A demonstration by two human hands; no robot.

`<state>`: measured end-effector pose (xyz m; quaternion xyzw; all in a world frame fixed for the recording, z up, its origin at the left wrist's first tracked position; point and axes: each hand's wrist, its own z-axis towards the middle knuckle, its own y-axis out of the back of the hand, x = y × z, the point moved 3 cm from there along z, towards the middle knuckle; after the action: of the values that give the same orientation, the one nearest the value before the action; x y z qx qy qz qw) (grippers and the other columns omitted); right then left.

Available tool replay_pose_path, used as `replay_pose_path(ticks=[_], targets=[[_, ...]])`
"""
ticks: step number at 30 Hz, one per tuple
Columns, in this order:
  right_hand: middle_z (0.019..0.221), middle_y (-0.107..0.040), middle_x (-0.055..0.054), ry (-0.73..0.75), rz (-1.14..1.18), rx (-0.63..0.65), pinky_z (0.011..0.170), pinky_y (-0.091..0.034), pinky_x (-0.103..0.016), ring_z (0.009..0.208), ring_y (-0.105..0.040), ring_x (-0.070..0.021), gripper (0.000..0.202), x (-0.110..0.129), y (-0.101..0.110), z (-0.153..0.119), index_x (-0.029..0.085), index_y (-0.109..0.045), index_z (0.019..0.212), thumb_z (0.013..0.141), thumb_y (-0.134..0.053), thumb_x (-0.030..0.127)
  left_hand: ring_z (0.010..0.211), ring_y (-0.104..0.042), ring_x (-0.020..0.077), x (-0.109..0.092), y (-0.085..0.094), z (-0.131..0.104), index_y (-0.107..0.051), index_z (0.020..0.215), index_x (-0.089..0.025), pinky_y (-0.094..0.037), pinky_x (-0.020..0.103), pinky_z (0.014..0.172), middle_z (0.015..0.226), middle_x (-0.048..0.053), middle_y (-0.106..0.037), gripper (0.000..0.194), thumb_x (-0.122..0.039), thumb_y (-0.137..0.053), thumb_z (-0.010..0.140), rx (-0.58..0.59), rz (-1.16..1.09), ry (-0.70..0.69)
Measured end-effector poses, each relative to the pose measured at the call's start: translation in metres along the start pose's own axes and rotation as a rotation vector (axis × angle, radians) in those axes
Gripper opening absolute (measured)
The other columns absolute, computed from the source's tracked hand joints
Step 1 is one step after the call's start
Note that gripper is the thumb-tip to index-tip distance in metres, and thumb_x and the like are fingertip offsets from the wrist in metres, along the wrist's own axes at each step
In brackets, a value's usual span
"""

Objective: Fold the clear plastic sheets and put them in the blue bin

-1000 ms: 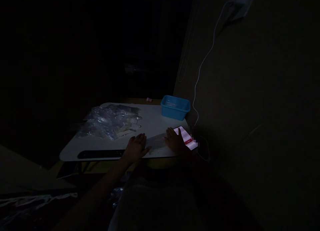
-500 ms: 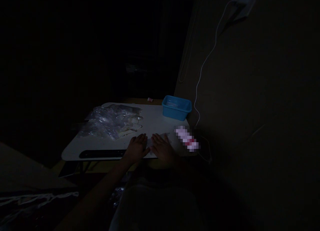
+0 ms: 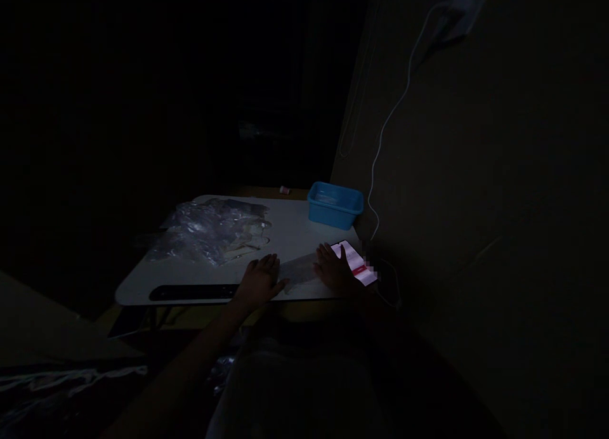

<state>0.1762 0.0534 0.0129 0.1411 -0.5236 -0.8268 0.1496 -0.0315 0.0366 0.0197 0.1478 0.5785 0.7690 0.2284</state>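
Observation:
A thin, clear plastic bag (image 3: 297,271) lies flat near the front edge of the white table (image 3: 290,229). Fingers stretched out, my left hand (image 3: 259,281) rests flat at the bag's left end. My right hand (image 3: 333,271) lies open at its right end, palm down. Just beside the right hand is a phone (image 3: 356,263) with a lit screen, its left edge partly covered by the fingers. Farther left on the table spreads a crumpled pile of clear plastic bags (image 3: 209,229). The room is dark, so fine detail on the bag is lost.
A blue plastic basin (image 3: 335,205) stands at the table's back right corner, close to the wall. Behind the table sits a small pink and white object (image 3: 284,190). A white cable (image 3: 380,141) hangs down the wall. A black slot (image 3: 190,292) runs along the table's front edge.
My right hand has slid to the right along the plastic bag, away from my left hand and up to the phone. More of the bag shows between them. The left hand has stayed in place.

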Motion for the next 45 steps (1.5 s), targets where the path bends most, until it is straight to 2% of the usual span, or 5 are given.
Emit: replay_pose_path(ticks=[6, 16, 24, 33, 45], targets=[[0.128, -0.046, -0.017, -0.042, 0.005, 0.050, 0.097, -0.020, -0.060, 0.124, -0.034, -0.0301, 0.039, -0.009, 0.007, 0.011, 0.014, -0.051, 0.117, 0.084, -0.043, 0.034, 0.120, -0.040, 0.0288, 0.000, 0.001, 0.000, -0.050, 0.117, -0.013, -0.032, 0.045, 0.093, 0.128, 0.018, -0.046, 0.049, -0.046, -0.039, 0.083, -0.011, -0.016, -0.002], [0.106, -0.063, -0.002, 0.012, 0.211, 0.442, 0.081, -0.043, -0.033, 0.099, -0.056, -0.0208, 0.043, 0.023, 0.016, 0.067, 0.028, -0.057, 0.108, 0.066, -0.063, 0.030, 0.119, -0.040, 0.0271, 0.002, 0.002, 0.001, -0.047, 0.120, -0.013, -0.032, 0.042, 0.094, 0.128, 0.015, -0.047, 0.052, -0.047, -0.042, 0.081, 0.011, -0.035, 0.012], [0.072, -0.069, -0.001, -0.031, 0.364, 0.722, 0.056, -0.043, -0.023, 0.064, -0.061, -0.0157, 0.010, 0.020, 0.009, 0.082, 0.018, -0.069, 0.068, 0.058, -0.068, 0.021, 0.116, -0.043, 0.0283, 0.009, 0.001, 0.005, -0.039, 0.129, -0.016, -0.033, 0.044, 0.093, 0.127, 0.014, -0.048, 0.067, -0.052, -0.050, 0.074, -0.023, -0.232, 0.048], [0.060, -0.063, 0.001, -0.205, 0.931, 0.636, 0.051, -0.039, -0.019, 0.055, -0.055, -0.0102, 0.015, 0.014, 0.001, 0.069, 0.014, -0.066, 0.067, 0.059, -0.070, 0.026, 0.054, -0.051, 0.0123, 0.021, -0.003, 0.015, -0.064, 0.077, -0.012, -0.039, 0.024, 0.052, 0.061, 0.001, -0.060, 0.046, -0.055, -0.051, 0.066, 0.155, -1.139, 0.326], [0.053, -0.056, 0.003, -0.504, 1.528, 0.146, 0.049, -0.036, -0.022, 0.049, -0.049, -0.0088, 0.032, -0.016, -0.033, 0.036, 0.014, -0.061, 0.064, 0.057, -0.069, 0.045, 0.041, -0.028, 0.0065, 0.031, -0.007, 0.041, -0.039, 0.049, -0.019, -0.021, 0.020, 0.041, 0.043, -0.007, -0.033, 0.038, -0.053, -0.051, 0.063, -0.103, -1.107, 0.482]])
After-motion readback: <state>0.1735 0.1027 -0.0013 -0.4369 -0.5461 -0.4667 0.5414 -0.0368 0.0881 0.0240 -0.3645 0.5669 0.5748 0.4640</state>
